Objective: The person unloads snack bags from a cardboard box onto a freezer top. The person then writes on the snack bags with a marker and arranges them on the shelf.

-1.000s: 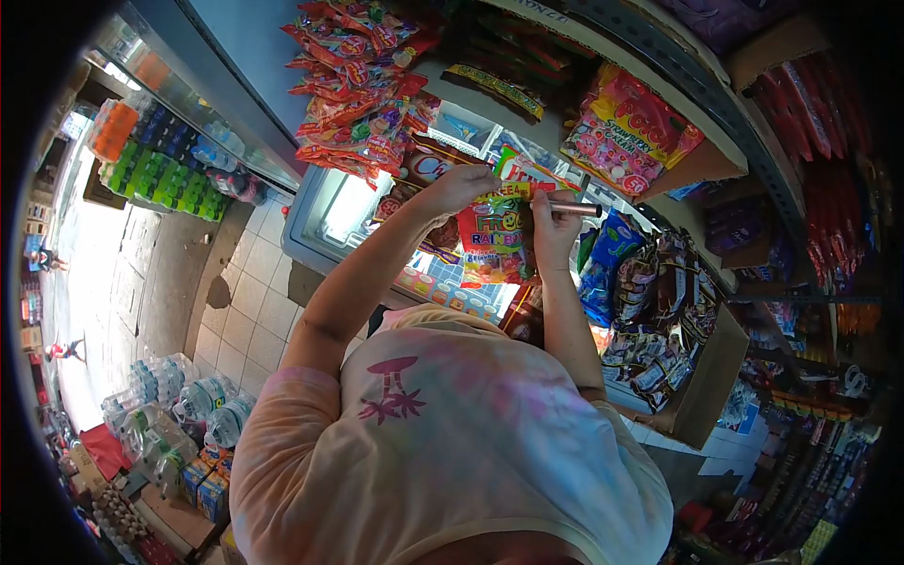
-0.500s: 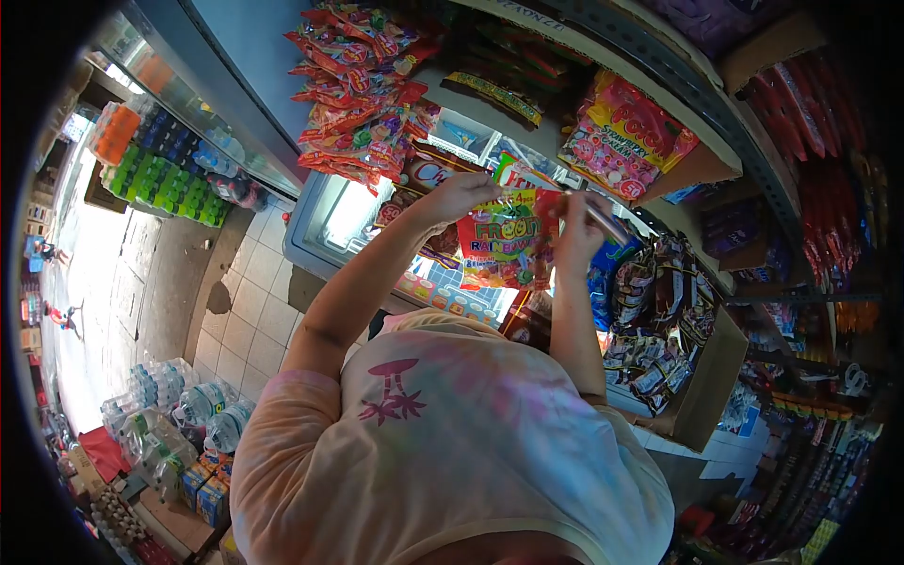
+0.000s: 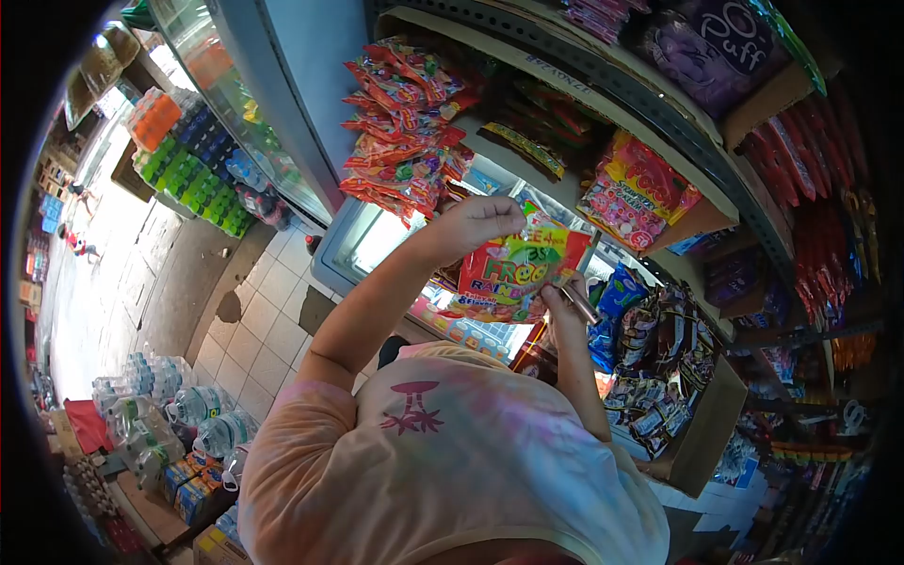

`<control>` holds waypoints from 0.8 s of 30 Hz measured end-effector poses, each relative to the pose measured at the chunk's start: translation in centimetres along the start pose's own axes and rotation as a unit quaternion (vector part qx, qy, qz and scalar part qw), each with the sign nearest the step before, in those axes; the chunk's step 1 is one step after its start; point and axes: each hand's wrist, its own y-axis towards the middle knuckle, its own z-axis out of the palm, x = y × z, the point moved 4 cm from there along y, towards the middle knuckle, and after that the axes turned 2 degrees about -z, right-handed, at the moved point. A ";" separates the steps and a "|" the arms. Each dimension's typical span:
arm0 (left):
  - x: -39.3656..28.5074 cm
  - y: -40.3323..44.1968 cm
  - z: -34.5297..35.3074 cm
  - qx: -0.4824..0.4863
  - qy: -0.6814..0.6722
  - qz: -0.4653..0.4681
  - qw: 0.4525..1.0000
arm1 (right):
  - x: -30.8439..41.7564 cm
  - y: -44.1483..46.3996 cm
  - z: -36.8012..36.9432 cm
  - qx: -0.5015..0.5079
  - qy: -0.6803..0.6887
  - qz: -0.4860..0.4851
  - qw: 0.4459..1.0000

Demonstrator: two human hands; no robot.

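Observation:
A red and green candy bag (image 3: pixel 513 273) with colourful lettering is held up in front of my chest. My left hand (image 3: pixel 482 226) is closed at the bag's upper left edge, fingers curled. Lower on the bag's right side, my right hand (image 3: pixel 565 299) pinches its edge and also holds a slim metallic, pen-like stick (image 3: pixel 582 306). Behind the bag lies a lit glass-topped freezer (image 3: pixel 363 240), partly hidden by the bag and my left arm.
Red candy packs (image 3: pixel 405 132) hang at the upper left. A pink candy bag (image 3: pixel 636 193) sits on the shelf. To the right stands a cardboard box (image 3: pixel 706 424) near dark wrapped sweets (image 3: pixel 654 405). Water bottles (image 3: pixel 202 405) stand on the floor at left.
The view has shifted, with the shelves and drinks showing further right. The bag has tilted, and my right hand has moved down along its right side with the metallic stick.

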 end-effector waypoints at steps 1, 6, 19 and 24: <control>0.0 -0.4 -0.4 -0.020 -0.077 -0.030 0.996 | 0.5 0.1 0.8 0.003 0.001 -0.001 1.000; 0.3 -1.9 -3.8 -0.063 -0.315 0.062 0.945 | 2.0 2.2 3.9 -0.041 0.117 0.005 0.992; -4.4 -5.3 -11.7 -0.193 -0.152 0.042 0.968 | 3.3 10.1 15.6 -0.080 0.238 -0.036 0.967; -9.8 -2.8 -17.4 -0.165 -0.121 -0.021 0.979 | 3.9 11.1 18.0 0.026 0.243 -0.009 0.970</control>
